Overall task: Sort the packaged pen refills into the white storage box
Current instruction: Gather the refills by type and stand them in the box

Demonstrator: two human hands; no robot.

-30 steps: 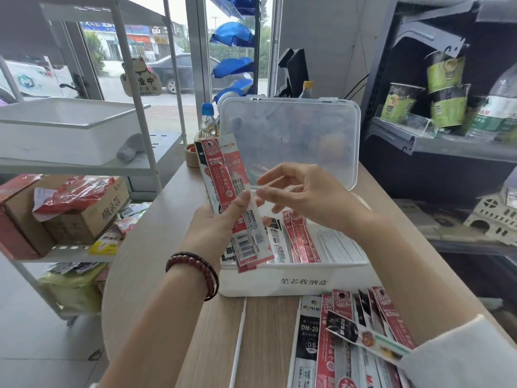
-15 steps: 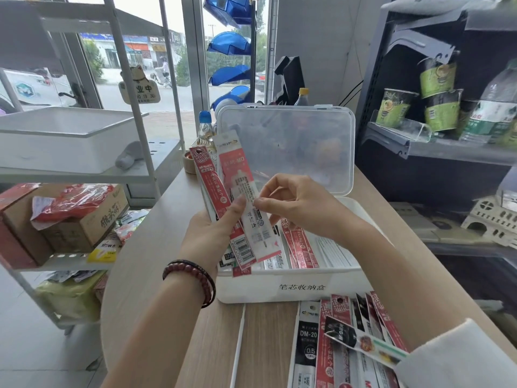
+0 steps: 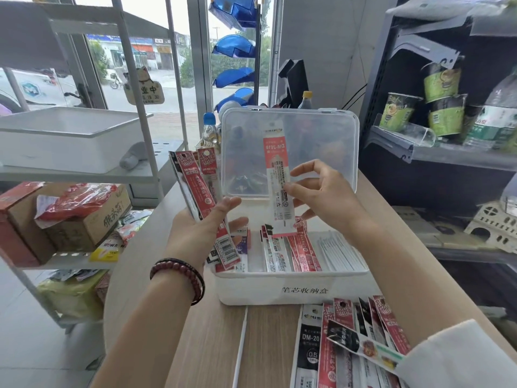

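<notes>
The white storage box stands open on the wooden table, its clear lid upright behind. Several packaged refills lie in its compartments. My right hand pinches one pink and white refill pack and holds it upright above the box. To the left of the box, my left hand grips a small bunch of red refill packs. More packs lie on the table in front of the box.
A white cable runs across the wooden table. Bottles stand behind the lid. A white shelf unit with cartons is at left, and a dark shelf with cups and bottles at right.
My right hand has pulled one pink and white pack out of the bunch in my left hand and carried it right, over the box. The left hand keeps the rest.
</notes>
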